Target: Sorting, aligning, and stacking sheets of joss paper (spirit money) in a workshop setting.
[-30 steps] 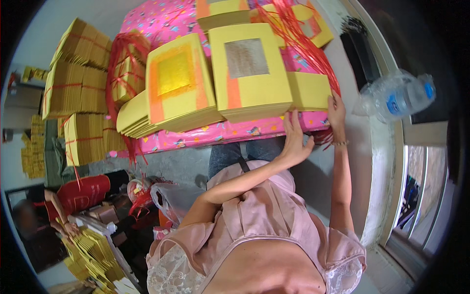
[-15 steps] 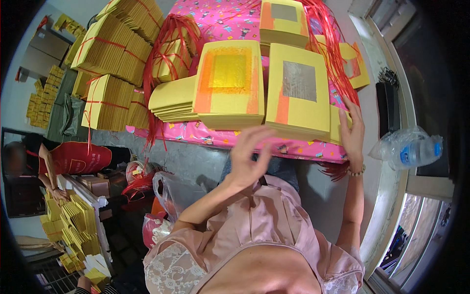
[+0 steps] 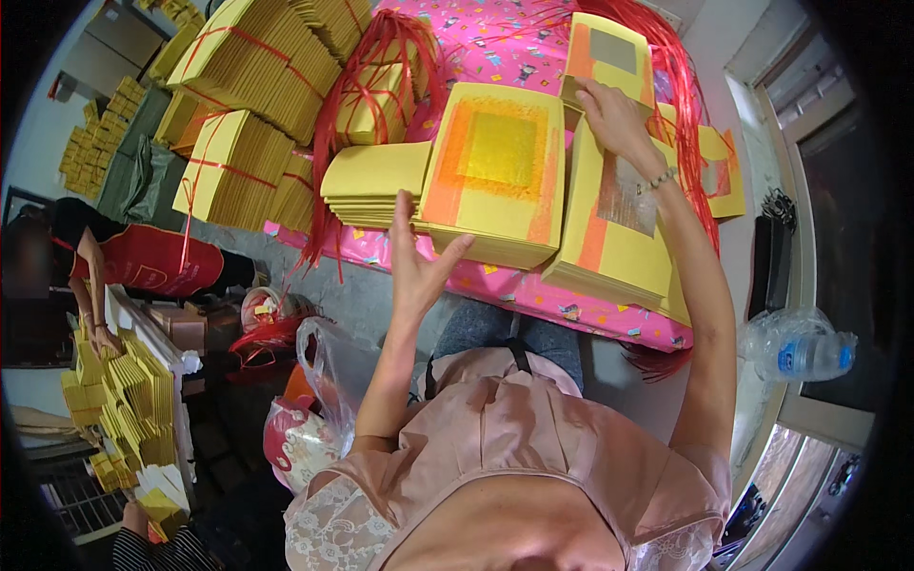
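Observation:
My left hand (image 3: 419, 273) is open, thumb and fingers apart, at the front left corner of a stack of yellow paper sheets with a gold square (image 3: 502, 152). Beside that stack on the left is a pile of folded yellow paper (image 3: 374, 169). My right hand (image 3: 617, 126) reaches over a silver-square stack (image 3: 609, 249), which sits slightly askew. Its outstretched fingers are at the near edge of a farther silver-square stack (image 3: 614, 55); the thumb is hidden. Red plastic strands (image 3: 693, 143) lie along the right side of the stacks.
The pink patterned table cover (image 3: 476, 48) carries tied yellow bundles (image 3: 228, 171) at the left and more red strands (image 3: 328, 171). A bagged plastic bottle (image 3: 809, 356) is at the right. Another person (image 3: 143, 257) works at the left beside yellow paper piles (image 3: 138, 400). A clear plastic bag (image 3: 333, 366) stands below.
My right hand has moved from the table's right edge up to the far stack. My left hand has shifted left to the gold-square stack's corner. The view has shifted too.

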### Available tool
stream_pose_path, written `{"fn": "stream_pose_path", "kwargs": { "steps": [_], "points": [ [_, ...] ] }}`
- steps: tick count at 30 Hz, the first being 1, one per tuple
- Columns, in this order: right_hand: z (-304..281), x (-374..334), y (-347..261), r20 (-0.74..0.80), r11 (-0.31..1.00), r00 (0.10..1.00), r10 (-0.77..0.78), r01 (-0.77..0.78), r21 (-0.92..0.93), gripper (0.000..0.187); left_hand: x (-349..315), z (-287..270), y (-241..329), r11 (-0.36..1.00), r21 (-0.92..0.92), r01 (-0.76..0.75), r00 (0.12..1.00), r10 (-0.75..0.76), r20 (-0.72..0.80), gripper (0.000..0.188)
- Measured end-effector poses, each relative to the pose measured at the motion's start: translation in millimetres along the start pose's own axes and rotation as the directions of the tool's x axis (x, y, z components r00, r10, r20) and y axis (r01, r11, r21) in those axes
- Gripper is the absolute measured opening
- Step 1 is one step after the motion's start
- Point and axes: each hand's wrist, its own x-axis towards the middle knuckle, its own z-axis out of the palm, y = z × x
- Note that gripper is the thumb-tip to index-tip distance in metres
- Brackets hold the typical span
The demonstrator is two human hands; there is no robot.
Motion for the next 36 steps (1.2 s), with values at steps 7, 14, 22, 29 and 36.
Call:
{"fn": "stream_pose_path", "kwargs": {
  "steps": [7, 14, 22, 29, 36],
  "points": [
    [25.5, 20.9, 16.9, 0.101, 1.0, 0.995, -0.016, 0.016, -0.003, 0.039, -3.0, 6.2, -1.7, 0.998, 0.049, -0.05, 0.993, 0.044, 0.109, 0.096],
    [31.4, 22.3, 16.7, 0.257, 0.999, 0.966, 0.037, -0.038, -0.004, 0.041, -8.9, 7.0, 3.8, 0.994, 0.073, -0.085, 0.988, 0.074, 0.137, 0.09],
    [27.8, 18.5, 12.4, 0.271, 0.997, 0.96, 0.064, -0.075, 0.03, 0.041, -12.0, 9.9, -3.0, 0.992, 0.084, -0.098, 0.988, 0.087, 0.125, 0.088],
    [31.7, 15.6, 13.0, 0.192, 0.994, 0.979, 0.073, -0.087, 0.065, 0.04, -8.8, 8.8, 2.4, 0.994, 0.064, -0.093, 0.987, 0.084, 0.135, 0.085],
    [26.0, 16.7, 8.2, 0.214, 0.998, 0.975, 0.055, -0.056, -0.003, 0.038, -8.6, 8.5, 0.2, 0.995, 0.029, -0.092, 0.988, 0.088, 0.13, 0.084]
  ]
}}
